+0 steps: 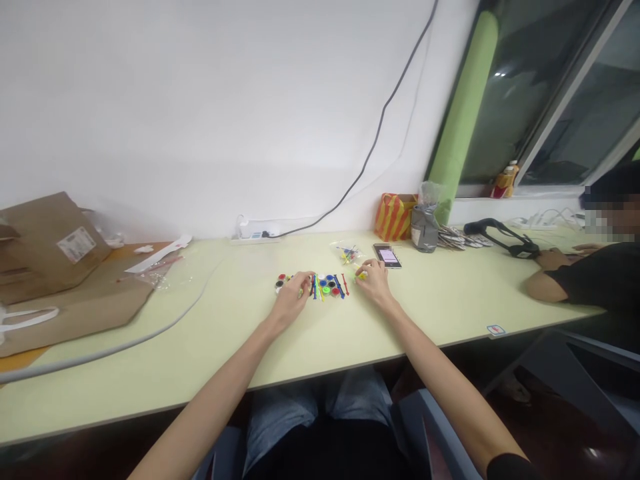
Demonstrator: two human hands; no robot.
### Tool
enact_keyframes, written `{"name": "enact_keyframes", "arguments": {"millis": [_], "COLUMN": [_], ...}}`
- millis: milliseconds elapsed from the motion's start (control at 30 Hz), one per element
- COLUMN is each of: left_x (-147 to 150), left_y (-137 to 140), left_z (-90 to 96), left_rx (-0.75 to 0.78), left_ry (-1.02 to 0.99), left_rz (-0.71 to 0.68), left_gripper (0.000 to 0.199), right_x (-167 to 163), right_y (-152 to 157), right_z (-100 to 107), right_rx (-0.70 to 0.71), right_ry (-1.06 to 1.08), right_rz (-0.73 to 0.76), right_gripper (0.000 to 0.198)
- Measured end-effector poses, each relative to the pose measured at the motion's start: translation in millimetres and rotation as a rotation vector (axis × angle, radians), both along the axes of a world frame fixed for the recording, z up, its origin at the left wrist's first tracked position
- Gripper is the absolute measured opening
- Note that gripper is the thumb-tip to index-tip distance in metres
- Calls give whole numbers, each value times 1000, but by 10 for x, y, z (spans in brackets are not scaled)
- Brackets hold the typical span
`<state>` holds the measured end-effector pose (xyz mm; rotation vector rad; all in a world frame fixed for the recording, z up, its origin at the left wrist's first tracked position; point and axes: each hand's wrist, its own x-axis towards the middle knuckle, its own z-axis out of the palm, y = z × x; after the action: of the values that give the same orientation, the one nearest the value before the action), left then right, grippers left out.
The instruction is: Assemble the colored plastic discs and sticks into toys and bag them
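Small coloured plastic pieces lie in a row on the pale yellow-green table: round wheel-like discs (326, 290) in several colours and thin rods with knobbed ends (340, 287). My left hand (293, 297) rests over the left part of this row, its fingers bent and pressed together at the rods; whatever is between the fingertips is hidden. To the right of the row, my right hand (374, 283) pinches a small yellow plastic piece (359, 271) just above or at the tabletop. Behind the hands lies a clear bag (349, 253) with more coloured pieces.
A phone (387, 256) lies behind my right hand. Further back stand a striped bag (395, 217) and a grey pouch (424, 229). A power strip (253, 231) sits by the wall. Brown paper bags (55, 253) and a grey cable (165, 328) occupy the left. A person (595, 273) sits at right.
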<state>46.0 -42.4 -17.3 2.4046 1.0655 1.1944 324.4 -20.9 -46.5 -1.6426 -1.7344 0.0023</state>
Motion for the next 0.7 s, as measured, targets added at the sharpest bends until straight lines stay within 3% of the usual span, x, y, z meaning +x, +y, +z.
{"name": "enact_keyframes", "arguments": {"millis": [500, 700], "left_x": [-5, -11], "left_y": [6, -1], "left_z": [-1, 2], "left_rx": [24, 19], "left_ry": [30, 39], "left_rz": [-7, -14], "left_gripper": [28, 27], "right_x": [-19, -119], "right_y": [-20, -40], "right_z": [-1, 10], "right_rx": [12, 63], "right_ry": [-45, -77], "right_rz": [5, 122], "right_gripper": [12, 15]}}
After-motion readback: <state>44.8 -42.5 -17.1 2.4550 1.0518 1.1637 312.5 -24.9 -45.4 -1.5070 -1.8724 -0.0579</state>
